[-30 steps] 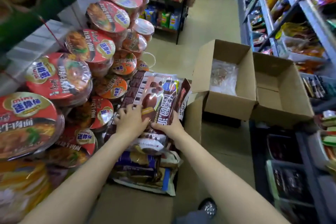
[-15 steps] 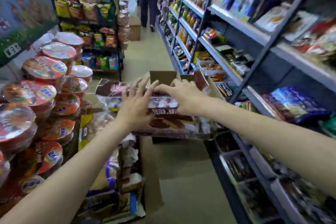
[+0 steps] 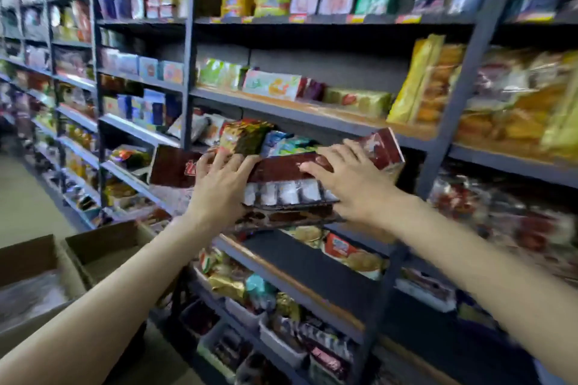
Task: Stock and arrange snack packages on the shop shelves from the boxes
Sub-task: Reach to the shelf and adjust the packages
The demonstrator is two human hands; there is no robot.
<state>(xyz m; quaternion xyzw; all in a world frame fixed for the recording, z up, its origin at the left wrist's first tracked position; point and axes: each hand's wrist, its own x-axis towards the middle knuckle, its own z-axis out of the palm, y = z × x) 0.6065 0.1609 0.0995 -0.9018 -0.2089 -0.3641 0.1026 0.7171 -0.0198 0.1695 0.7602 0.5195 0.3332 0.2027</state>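
shelving [image 3: 316, 117] standing full of snacks | cardboard boxes [image 3: 103, 244] sitting lower left of it | brown snack packages [image 3: 281, 172] being held at its middle shelf | left hand [image 3: 219, 187] and right hand [image 3: 350, 184] pressing on them, fingers spread flat

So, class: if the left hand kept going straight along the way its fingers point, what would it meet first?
Probably the green and gold snack bag on the shelf just beyond the left hand, which rests on the stack of brown packages. Blur makes depth uncertain.
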